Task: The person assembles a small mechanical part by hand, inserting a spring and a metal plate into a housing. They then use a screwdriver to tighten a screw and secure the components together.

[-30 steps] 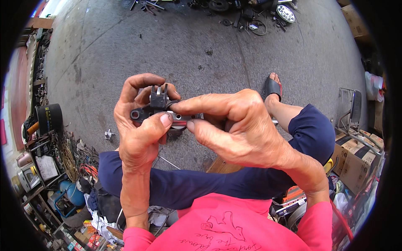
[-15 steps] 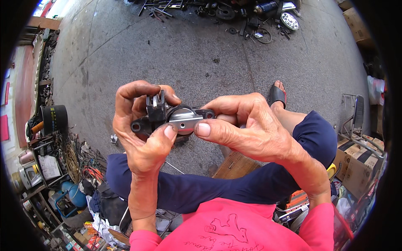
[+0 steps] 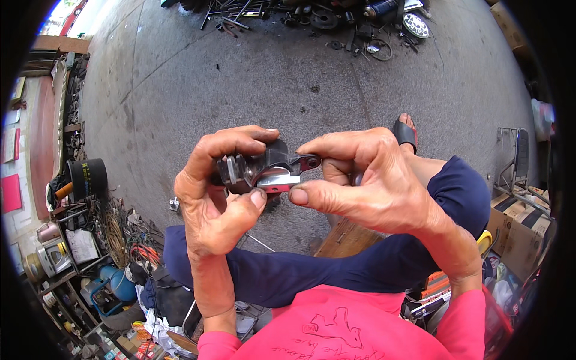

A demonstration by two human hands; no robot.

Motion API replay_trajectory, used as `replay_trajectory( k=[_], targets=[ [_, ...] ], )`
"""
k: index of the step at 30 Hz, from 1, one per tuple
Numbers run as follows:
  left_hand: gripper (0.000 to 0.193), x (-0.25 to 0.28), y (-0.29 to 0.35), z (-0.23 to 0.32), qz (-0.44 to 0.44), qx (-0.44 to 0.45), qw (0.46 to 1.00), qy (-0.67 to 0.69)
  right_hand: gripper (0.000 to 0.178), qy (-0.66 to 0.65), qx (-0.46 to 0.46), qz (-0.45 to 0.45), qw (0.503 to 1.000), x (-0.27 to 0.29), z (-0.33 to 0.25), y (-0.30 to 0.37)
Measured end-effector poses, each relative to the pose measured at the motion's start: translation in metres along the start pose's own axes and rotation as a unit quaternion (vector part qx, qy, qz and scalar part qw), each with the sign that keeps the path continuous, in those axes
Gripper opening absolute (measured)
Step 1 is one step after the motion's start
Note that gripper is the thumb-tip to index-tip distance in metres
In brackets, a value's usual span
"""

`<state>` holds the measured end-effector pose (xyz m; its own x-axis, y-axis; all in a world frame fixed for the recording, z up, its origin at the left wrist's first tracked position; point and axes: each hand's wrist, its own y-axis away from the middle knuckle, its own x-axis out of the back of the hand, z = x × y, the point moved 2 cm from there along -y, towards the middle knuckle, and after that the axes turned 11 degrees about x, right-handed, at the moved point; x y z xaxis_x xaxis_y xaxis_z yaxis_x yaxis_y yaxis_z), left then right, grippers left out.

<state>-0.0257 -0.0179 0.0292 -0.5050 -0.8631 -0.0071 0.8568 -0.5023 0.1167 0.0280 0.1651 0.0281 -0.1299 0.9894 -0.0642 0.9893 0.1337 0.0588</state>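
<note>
Black-and-silver metal part point(image 3: 277, 158) is held in the air between the two hands, in front of the person's knees and above the floor, as the head view shows. The left hand point(image 3: 201, 189) bends its fingers over the left end of the part, and its thumb presses on the lower edge. The right hand point(image 3: 384, 180) pinches the right end between thumb and index finger. A shiny plate point(image 3: 281, 179) with a red lower edge faces the person.

The floor point(image 3: 180, 90) is grey and rough, with dark stains and some straight joint lines. At its far side lies a dark heap of metal pieces point(image 3: 324, 21); a round silver disc with holes point(image 3: 416, 26) is at the right of this heap, and a thin cable loop point(image 3: 379, 50) lies near it. A wooden box point(image 3: 345, 237) stands partly behind the trousers point(image 3: 336, 273), which are navy blue.

On the left side of the room there is a black round container point(image 3: 89, 178), and below it a tangle of cables point(image 3: 114, 234). A blue tank point(image 3: 123, 285) is next to crowded shelves. On the right side, cardboard boxes point(image 3: 513, 234) stand beside a folding chair point(image 3: 520, 150) with a dark pad. Near it, the person's foot wears a black sandal point(image 3: 406, 137).
</note>
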Motion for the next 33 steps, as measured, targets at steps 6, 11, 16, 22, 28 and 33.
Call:
replay_trajectory(
  k=[6,11,16,22,28,33],
  targets=[
    [0.044,-0.001,-0.005,0.000,-0.033,-0.014,0.998,-0.053,0.036,0.111,0.114,0.031,0.987,-0.004,-0.001,0.008],
    [0.045,-0.001,-0.007,0.001,-0.042,-0.041,0.994,-0.092,0.035,0.129,0.143,0.046,0.980,-0.004,0.001,0.007],
    [0.046,0.003,-0.007,0.000,-0.065,-0.018,0.997,-0.047,0.032,0.169,0.165,0.044,0.971,-0.006,-0.006,0.010],
    [0.045,0.007,-0.010,-0.007,-0.092,-0.036,0.995,0.009,0.035,0.200,0.240,0.079,0.947,-0.015,-0.003,0.012],
    [0.050,-0.014,-0.008,-0.015,-0.066,0.060,0.975,0.202,0.036,0.223,0.253,0.141,0.931,-0.019,-0.005,0.009],
    [0.049,-0.021,-0.008,-0.018,-0.060,0.091,0.959,0.260,0.035,0.202,0.231,0.145,0.941,-0.019,-0.001,0.008]
  ],
)
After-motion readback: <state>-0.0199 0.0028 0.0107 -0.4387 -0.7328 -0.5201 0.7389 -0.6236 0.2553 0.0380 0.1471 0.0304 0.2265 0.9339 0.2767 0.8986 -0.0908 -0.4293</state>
